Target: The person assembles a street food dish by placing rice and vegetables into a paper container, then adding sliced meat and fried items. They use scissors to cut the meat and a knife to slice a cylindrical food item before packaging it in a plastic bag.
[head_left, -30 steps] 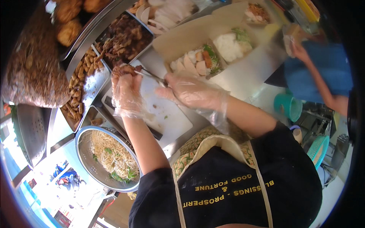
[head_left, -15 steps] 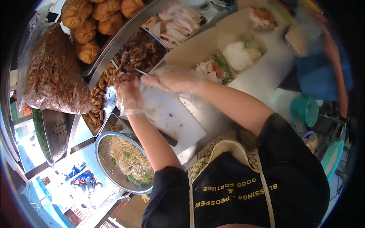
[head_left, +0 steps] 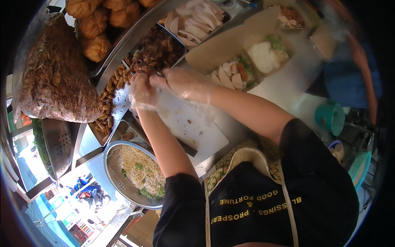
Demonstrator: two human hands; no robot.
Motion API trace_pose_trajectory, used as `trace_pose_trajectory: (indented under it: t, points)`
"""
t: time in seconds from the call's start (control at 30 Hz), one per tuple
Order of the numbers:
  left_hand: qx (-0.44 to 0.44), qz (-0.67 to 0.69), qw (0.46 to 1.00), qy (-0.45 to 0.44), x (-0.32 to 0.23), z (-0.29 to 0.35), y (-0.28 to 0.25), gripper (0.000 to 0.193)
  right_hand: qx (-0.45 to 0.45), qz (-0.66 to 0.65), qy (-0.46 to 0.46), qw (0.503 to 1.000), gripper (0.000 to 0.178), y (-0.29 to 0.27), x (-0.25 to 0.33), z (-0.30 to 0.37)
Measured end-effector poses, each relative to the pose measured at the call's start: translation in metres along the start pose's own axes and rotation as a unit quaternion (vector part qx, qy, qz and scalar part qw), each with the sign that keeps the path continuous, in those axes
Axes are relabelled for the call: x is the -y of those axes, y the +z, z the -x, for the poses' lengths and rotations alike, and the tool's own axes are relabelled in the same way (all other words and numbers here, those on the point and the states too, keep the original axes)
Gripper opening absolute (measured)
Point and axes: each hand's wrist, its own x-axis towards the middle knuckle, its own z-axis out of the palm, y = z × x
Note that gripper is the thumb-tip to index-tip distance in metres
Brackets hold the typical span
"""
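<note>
Clear plastic gloves cover both of my hands, which meet at the near edge of a metal tray of dark brown meat [head_left: 162, 45]. My left hand [head_left: 142, 91] is closed with its fingertips on the brown meat, and seems to grip a piece there. Right beside it, my right hand [head_left: 183, 83] is closed around a thin tool, mostly hidden by the fingers. Beneath the hands lies a white cutting board [head_left: 193, 123] with scattered crumbs. Beyond my right hand stands an open cardboard box [head_left: 210, 55] holding pale slices and greens.
Small brown rolls [head_left: 108, 96] fill a tray at left, below a large bag of brown shreds [head_left: 57, 78]. Pale slices [head_left: 199, 20] sit in a farther tray. A colander [head_left: 108, 164] of bean sprouts is near left. Another person's blue garment [head_left: 349, 78] and a green cup [head_left: 330, 119] are at right.
My view has shifted slightly. Both hands have come closer together at the meat, and the thin metal rod that showed between them is now mostly hidden.
</note>
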Motion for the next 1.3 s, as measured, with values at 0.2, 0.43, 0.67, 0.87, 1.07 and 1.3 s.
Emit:
trace_pose_trajectory:
  t: [0.2, 0.43, 0.67, 0.87, 1.07, 1.3]
  points:
    - [-0.141, 0.229, 0.873, -0.406, -0.073, -0.006, -0.022, 0.030, 0.087, 0.027, -0.012, 0.996, 0.078, -0.021, 0.008, -0.001]
    - [0.074, 0.140, 0.913, -0.375, -0.167, 0.018, -0.024, 0.022, 0.131, 0.089, -0.006, 0.987, 0.061, -0.056, 0.002, 0.078]
    - [0.282, 0.194, 0.864, -0.370, -0.192, 0.059, 0.069, 0.027, 0.082, 0.123, 0.188, 0.971, 0.065, -0.113, -0.058, 0.192]
    - [0.330, -0.069, 0.940, -0.053, -0.214, 0.051, 0.169, 0.033, 0.023, 0.213, 0.241, 0.947, 0.067, -0.133, -0.107, 0.213]
    - [0.373, -0.230, 0.899, 0.011, -0.232, 0.041, 0.190, 0.036, 0.005, 0.189, 0.230, 0.955, 0.059, -0.124, -0.129, 0.202]
    - [0.367, -0.291, 0.883, 0.043, -0.227, 0.049, 0.197, 0.037, 0.088, 0.026, 0.360, 0.929, 0.058, -0.146, -0.119, 0.202]
